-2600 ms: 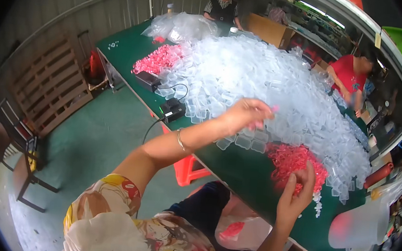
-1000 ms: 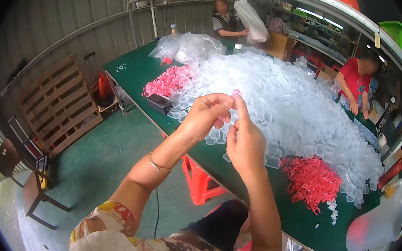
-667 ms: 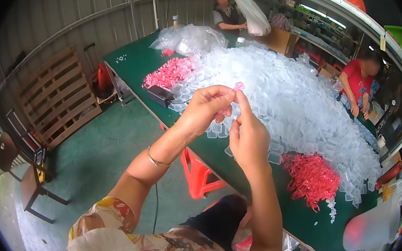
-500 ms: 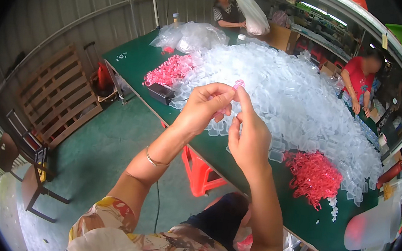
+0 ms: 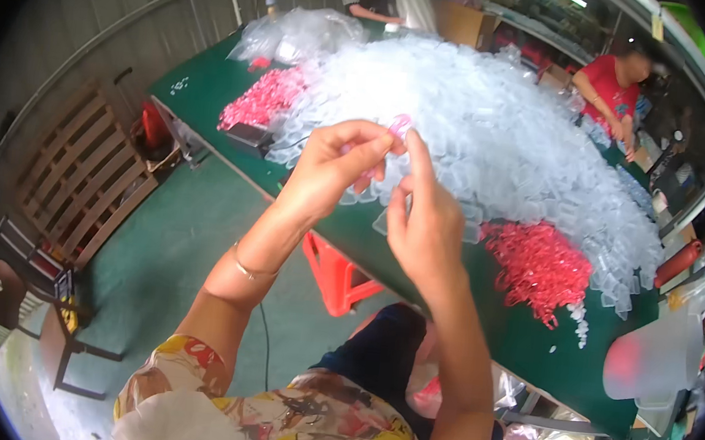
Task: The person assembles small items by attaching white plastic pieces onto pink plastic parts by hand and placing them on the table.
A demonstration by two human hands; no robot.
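Note:
My left hand [image 5: 334, 163] pinches a small pink clear plastic piece [image 5: 401, 124] between thumb and fingertips, above the table's front side. More pink shows under its curled fingers. Close on the right is my right hand [image 5: 428, 227], its index finger stretched up beside the piece, the other fingers loosely bent and apart; I see nothing held in it. Whether that fingertip touches the piece is hard to tell. Behind both hands spreads a large heap of clear plastic boxes [image 5: 496, 140]. A pile of red-pink plastic pieces [image 5: 539, 268] lies to the right, a lighter pink pile [image 5: 264, 97] to the left.
The green table [image 5: 518, 346] also bears a black box [image 5: 250, 137], clear bags [image 5: 303, 33] and small white pieces [image 5: 581, 327]. A translucent tub [image 5: 653, 359] is at its right end. A red stool [image 5: 337, 274] stands underneath. Two people are across the table.
The view has shifted, so the scene sits higher and further left. My right index finger has straightened slightly away from the pink piece. The far person's white bag is lower.

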